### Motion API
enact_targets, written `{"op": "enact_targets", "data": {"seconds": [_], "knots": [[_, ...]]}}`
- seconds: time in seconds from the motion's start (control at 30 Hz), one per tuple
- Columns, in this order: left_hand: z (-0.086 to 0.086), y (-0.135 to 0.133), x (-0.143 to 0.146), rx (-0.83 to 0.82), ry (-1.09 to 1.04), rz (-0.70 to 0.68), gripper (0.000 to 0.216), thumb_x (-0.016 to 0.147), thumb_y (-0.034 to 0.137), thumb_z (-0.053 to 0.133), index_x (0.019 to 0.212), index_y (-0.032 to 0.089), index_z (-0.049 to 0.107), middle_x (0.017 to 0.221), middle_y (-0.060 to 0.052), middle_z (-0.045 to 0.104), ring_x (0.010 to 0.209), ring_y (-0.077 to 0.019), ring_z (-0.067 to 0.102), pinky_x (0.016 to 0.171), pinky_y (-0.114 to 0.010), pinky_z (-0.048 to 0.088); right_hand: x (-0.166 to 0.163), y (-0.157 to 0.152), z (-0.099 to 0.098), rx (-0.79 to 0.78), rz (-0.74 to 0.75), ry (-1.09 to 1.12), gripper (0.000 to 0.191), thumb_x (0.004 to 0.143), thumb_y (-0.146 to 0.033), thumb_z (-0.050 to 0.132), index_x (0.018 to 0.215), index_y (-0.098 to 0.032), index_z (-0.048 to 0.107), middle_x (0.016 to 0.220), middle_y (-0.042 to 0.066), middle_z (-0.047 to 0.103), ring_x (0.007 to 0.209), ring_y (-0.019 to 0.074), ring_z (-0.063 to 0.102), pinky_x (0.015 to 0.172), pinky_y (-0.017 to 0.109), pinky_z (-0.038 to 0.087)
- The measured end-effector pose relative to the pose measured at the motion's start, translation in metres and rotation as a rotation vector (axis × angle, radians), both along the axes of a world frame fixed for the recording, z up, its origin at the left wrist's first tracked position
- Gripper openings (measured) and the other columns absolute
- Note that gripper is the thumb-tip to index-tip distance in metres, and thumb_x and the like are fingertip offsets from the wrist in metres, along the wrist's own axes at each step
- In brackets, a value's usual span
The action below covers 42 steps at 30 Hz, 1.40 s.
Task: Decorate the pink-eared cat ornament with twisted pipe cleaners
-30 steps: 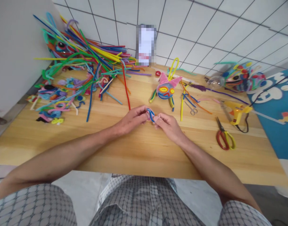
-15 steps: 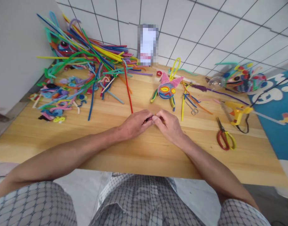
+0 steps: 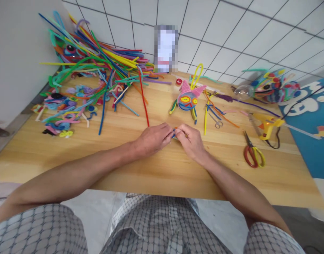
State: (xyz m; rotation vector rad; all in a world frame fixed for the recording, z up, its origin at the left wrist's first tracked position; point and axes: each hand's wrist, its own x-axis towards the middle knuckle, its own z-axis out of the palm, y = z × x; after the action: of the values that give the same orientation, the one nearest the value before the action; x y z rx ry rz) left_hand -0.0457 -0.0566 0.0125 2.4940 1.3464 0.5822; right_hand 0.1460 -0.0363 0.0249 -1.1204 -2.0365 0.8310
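Observation:
My left hand [image 3: 157, 138] and my right hand [image 3: 190, 141] meet over the middle of the table, fingers closed. Between their fingertips shows a small bit of blue and orange pipe cleaner [image 3: 173, 132], mostly covered by the fingers. A red pipe cleaner [image 3: 144, 98] runs down to just behind my left hand. Beyond my right hand lies a cat-like figure [image 3: 187, 101] with pink ears, a blue and yellow face and a yellow loop on top. To its right are a yellow pipe cleaner [image 3: 205, 118] and small scissors [image 3: 218, 124].
A large heap of pipe cleaners [image 3: 111, 56] fills the back left, with coiled pieces [image 3: 60, 104] in front. On the right are red-and-yellow-handled scissors [image 3: 253, 153], a yellow glue gun [image 3: 269, 128] with a cord, and a colourful fish-like figure [image 3: 270, 86]. A phone [image 3: 166, 49] leans against the tiled wall.
My fingertips have drawn slightly apart, so more of the blue and orange piece shows between them. The things on the table have stayed put.

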Motion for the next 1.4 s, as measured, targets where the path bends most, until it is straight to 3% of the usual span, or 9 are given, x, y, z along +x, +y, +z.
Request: {"op": "enact_targets", "data": {"seconds": [0.17,0.37,0.57,0.7,0.9,0.97,1.1,1.23,1.4], "knots": [[0.0,0.007,-0.006,0.032,0.063,-0.014,0.027,0.108,0.026,0.046,0.093,0.016,0.066,0.087,-0.008,0.067,0.081,-0.0192,0.063,0.065,-0.027,0.044,-0.001,-0.005,-0.003,-0.197,-0.047,0.17,0.03,0.095,-0.034,0.053,0.067,-0.023,0.049,0.059,-0.005,0.044,0.058,0.0133,0.041,0.06,0.029,0.033],[0.001,0.033,-0.03,-0.073,-0.322,0.242,0.027,0.103,0.024,0.047,0.082,0.018,0.062,0.081,-0.004,0.066,0.078,-0.0173,0.06,0.077,-0.029,0.047,0.019,0.004,0.0,-0.157,-0.215,0.359,0.03,0.093,-0.036,0.057,0.066,-0.024,0.052,0.06,-0.004,0.05,0.06,0.0145,0.046,0.061,0.028,0.038],[0.004,0.049,-0.044,-0.147,-0.606,0.374,0.022,0.105,0.031,0.051,0.09,0.019,0.063,0.086,0.0,0.068,0.082,-0.0155,0.063,0.078,-0.029,0.047,0.022,0.008,0.004,-0.253,-0.072,0.197,0.038,0.095,-0.047,0.06,0.065,-0.023,0.055,0.061,-0.001,0.053,0.064,0.016,0.049,0.062,0.03,0.039],[0.016,0.074,-0.066,-0.147,-0.641,0.626,0.011,0.106,0.029,0.059,0.105,0.018,0.06,0.082,0.004,0.064,0.071,-0.012,0.054,0.073,-0.029,0.048,0.02,0.008,0.002,-0.338,0.001,0.193,0.047,0.093,-0.06,0.062,0.067,-0.022,0.056,0.062,-0.001,0.055,0.061,0.0143,0.047,0.061,0.029,0.039],[0.042,0.091,-0.122,0.226,-0.445,0.901,0.041,0.095,0.012,0.072,0.128,0.01,0.047,0.128,-0.009,0.054,0.12,-0.018,0.046,0.118,-0.042,0.036,0.032,0.027,0.003,-0.283,0.044,0.163,0.037,0.097,-0.054,0.058,0.086,-0.02,0.067,0.076,0.002,0.066,0.071,0.0164,0.059,0.069,0.029,0.045],[0.046,0.082,-0.123,0.264,-0.323,0.822,0.029,0.095,0.014,0.073,0.118,0.012,0.056,0.121,-0.007,0.057,0.114,-0.02,0.049,0.112,-0.043,0.041,0.041,0.035,0.007,-0.161,0.011,0.01,0.021,0.095,-0.038,0.06,0.089,-0.02,0.069,0.08,0.002,0.069,0.073,0.0166,0.059,0.07,0.029,0.044],[0.043,0.05,-0.076,0.08,-0.285,0.389,0.01,0.101,0.027,0.065,0.101,0.017,0.068,0.098,-0.004,0.064,0.091,-0.0197,0.059,0.084,-0.036,0.049,0.058,0.045,0.011,0.042,0.109,-0.323,0.008,0.087,-0.017,0.067,0.093,-0.018,0.072,0.093,0.006,0.073,0.086,0.0206,0.064,0.08,0.032,0.046],[0.025,0.024,-0.011,-0.037,-0.167,-0.015,0.012,0.097,0.024,0.065,0.104,0.016,0.07,0.105,-0.009,0.069,0.1,-0.0231,0.065,0.091,-0.037,0.052,0.063,0.046,0.009,0.128,0.189,-0.526,0.011,0.084,-0.009,0.07,0.088,-0.019,0.072,0.092,0.009,0.072,0.093,0.0244,0.064,0.085,0.034,0.046],[0.01,0.022,0.023,-0.044,-0.14,-0.103,0.02,0.097,0.026,0.063,0.114,0.016,0.067,0.113,-0.014,0.069,0.111,-0.027,0.064,0.1,-0.043,0.052,0.059,0.043,0.014,-0.055,0.162,-0.313,0.006,0.085,-0.015,0.068,0.081,-0.019,0.068,0.081,0.003,0.067,0.077,0.0175,0.059,0.074,0.031,0.043]]}}
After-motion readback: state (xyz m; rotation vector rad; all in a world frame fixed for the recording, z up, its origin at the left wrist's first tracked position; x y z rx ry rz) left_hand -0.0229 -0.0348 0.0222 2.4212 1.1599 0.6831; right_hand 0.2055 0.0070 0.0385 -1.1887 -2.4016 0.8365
